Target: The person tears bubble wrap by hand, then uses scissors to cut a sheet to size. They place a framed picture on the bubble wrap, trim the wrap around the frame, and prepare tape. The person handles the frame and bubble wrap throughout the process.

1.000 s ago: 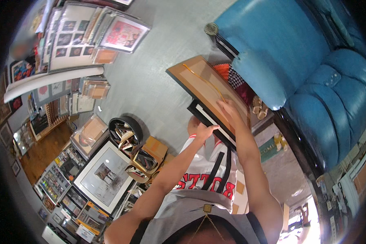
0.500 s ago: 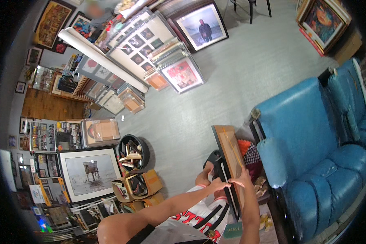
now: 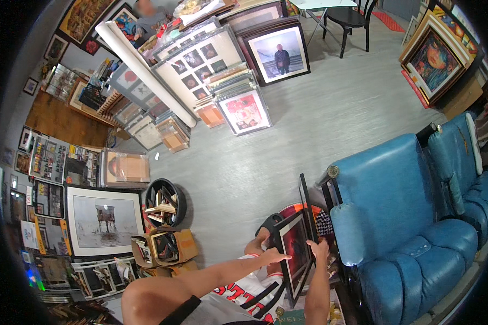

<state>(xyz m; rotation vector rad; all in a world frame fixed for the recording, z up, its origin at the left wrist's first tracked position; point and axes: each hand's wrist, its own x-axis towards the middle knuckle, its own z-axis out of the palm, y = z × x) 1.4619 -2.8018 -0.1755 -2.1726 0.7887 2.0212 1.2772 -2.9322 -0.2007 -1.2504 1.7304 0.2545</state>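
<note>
A dark-framed picture (image 3: 295, 246) with a reddish print and pale mat leans in front of my lap. My left hand (image 3: 277, 255) is closed on its near-left edge, thumb over the frame. Beside it, a second dark frame (image 3: 307, 208) stands upright, seen almost edge-on, its face hidden from me. My right hand (image 3: 319, 250) is closed around that second frame's edge, on the blue armchair's side. The two frames stand close together, spread apart in a narrow V.
A blue padded armchair (image 3: 387, 179) stands close on the right. Left of my legs are a black bin (image 3: 180, 206) of frame offcuts and a cardboard box (image 3: 188, 245). Stacked framed pictures (image 3: 244, 111) stand farther ahead. A patterned cushion (image 3: 324, 223) lies behind the frames.
The brown-backed frame has turned edge-on and moved away from the other frame, which now shows its reddish picture. My hands have moved apart. The whole view has shifted.
</note>
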